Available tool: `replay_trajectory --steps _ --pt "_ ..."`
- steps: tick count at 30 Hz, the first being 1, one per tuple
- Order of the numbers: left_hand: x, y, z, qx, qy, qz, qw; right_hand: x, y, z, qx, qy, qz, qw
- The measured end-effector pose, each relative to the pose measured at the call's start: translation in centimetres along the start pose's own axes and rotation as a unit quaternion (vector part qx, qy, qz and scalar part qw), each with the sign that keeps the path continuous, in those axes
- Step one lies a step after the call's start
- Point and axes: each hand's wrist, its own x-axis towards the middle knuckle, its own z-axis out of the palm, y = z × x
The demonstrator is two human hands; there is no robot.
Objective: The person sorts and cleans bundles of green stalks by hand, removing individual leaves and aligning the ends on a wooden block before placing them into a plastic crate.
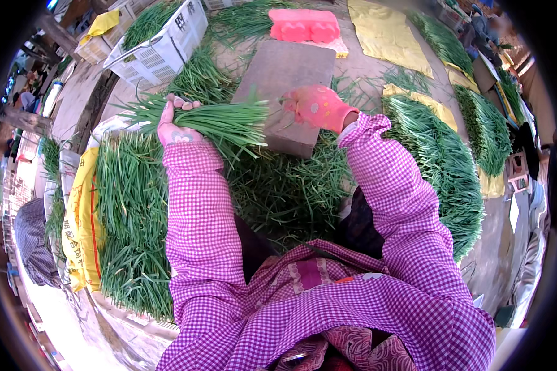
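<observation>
My left hand [178,120] is closed around a bunch of green chives [229,120], whose cut ends point right toward the board. The bunch is held above the loose greens, and its leaf tips trail off to the left. Over the grey-brown board [284,68] is my right hand [319,108], in an orange-red dotted glove. Its fingers are bent and drawn together, pointing left, just short of the bunch's ends. What they hold, if anything, is too small to make out. A heap of loose chives [284,191] lies below the board, between my knees.
Stacked chives [133,216] lie left beside a yellow sack [83,222]; more neat rows [436,167] lie right. A white crate [161,46] with greens stands far left. Behind the board sits a pink foam block [304,26], near a yellow cloth [390,37].
</observation>
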Motion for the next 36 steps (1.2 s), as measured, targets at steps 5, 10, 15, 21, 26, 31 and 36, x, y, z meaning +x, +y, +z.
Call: replay_trajectory --steps 5,10,15,21,26,31,36 --pt "0.3 2.0 -0.2 -0.06 0.09 0.057 0.992 -0.4 -0.1 -1.9 0.19 0.108 0.084 0.972" --pt "-1.1 0.4 1.2 -0.031 0.093 0.049 0.994 0.1 -1.1 2.6 0.346 -0.06 -0.101 0.931" --pt "-1.7 -0.6 2.0 0.019 0.056 0.004 0.998 -0.6 -3.1 2.9 0.484 -0.057 -0.119 0.865" --pt "-3.1 -2.6 4.2 0.155 0.049 -0.024 0.986 -0.3 -2.5 1.8 0.613 0.01 -0.075 0.787" --pt "-1.4 -2.6 2.0 0.291 0.029 0.071 0.954 -0.8 -2.6 1.2 0.576 -0.028 -0.082 0.813" --pt "-0.5 -1.2 1.1 0.162 0.111 0.065 0.978 -1.1 -1.2 -0.3 0.564 -0.124 -0.219 0.786" --pt "0.3 1.5 -0.3 0.037 0.117 0.019 0.992 -1.9 -1.4 -2.7 0.485 0.015 -0.103 0.868"
